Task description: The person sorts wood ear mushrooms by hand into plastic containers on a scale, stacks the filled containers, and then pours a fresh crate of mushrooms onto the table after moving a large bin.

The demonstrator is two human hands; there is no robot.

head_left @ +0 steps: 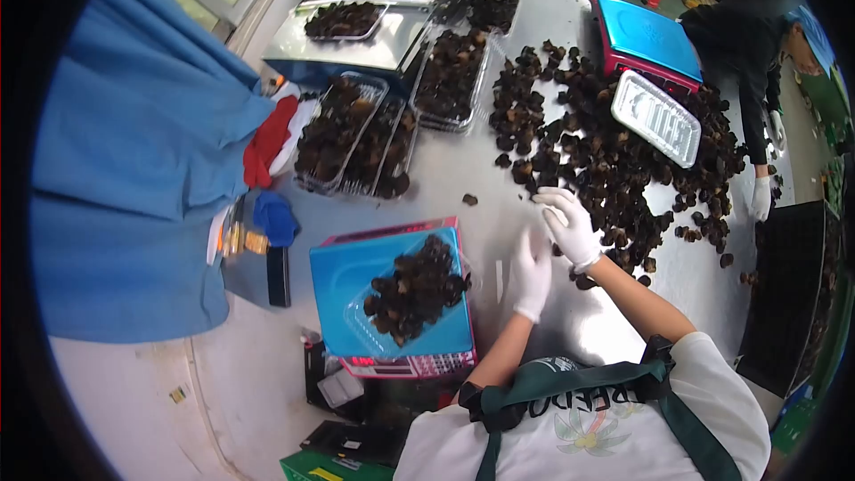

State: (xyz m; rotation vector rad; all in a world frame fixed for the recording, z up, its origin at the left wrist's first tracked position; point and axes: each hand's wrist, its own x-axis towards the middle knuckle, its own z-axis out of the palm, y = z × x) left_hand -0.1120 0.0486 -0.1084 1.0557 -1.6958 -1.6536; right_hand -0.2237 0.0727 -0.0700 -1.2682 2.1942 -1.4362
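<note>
My right hand (570,227), in a white glove, is at the left edge of a spread of dark brown, mushroom-like pieces (606,156); its fingers are stretched out and slightly apart, with nothing visible in them. Just left of it is my left hand (533,278), also gloved and smeared by motion, so I cannot tell what its fingers do. The two hands overlap near the fingertips. Left of them, a clear plastic tray (363,324) lies on a blue-topped scale (334,272), partly covered by a heap of the dark pieces (414,289). One loose piece (469,199) lies nearby.
Filled clear trays (451,80) stand at the table's far left, near a metal machine (356,44). A second scale (648,36) and a white tray (656,118) sit at the far right. Beyond the right edge, a person's gloved hand (761,199) hangs beside a black crate (782,289).
</note>
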